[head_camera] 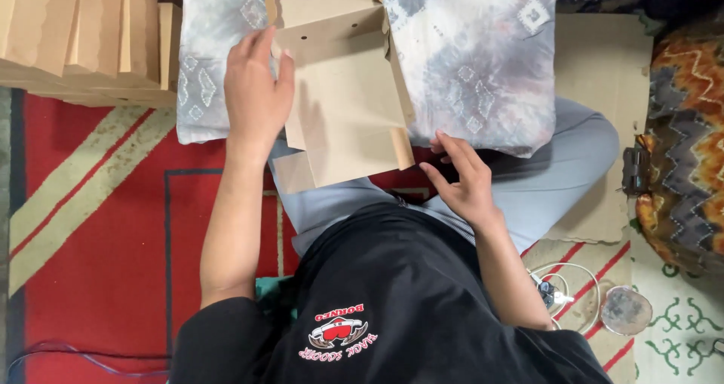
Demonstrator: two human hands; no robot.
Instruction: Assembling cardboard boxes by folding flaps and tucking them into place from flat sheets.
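Head view shows our left hand [256, 90] pressing flat on the brown cardboard blank [347, 97] lying across the grey pillow [483, 60] on our lap. Our right hand [461, 179] hovers open at its lower corner, gripping nothing. We judge the soft pillow may give, letting the blank slide or crease crookedly.

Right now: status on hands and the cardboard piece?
Left hand flat on the folded cardboard blank. Right hand open at its lower right corner. Blank rests on patterned cushion.

Floor covered by red rug [98, 226] with beige stripes. On it: stack of flat brown cardboard blanks [83, 37] upper left, cardboard sheet [603, 82] right, white cable [573, 286], patterned cushion [686, 143].
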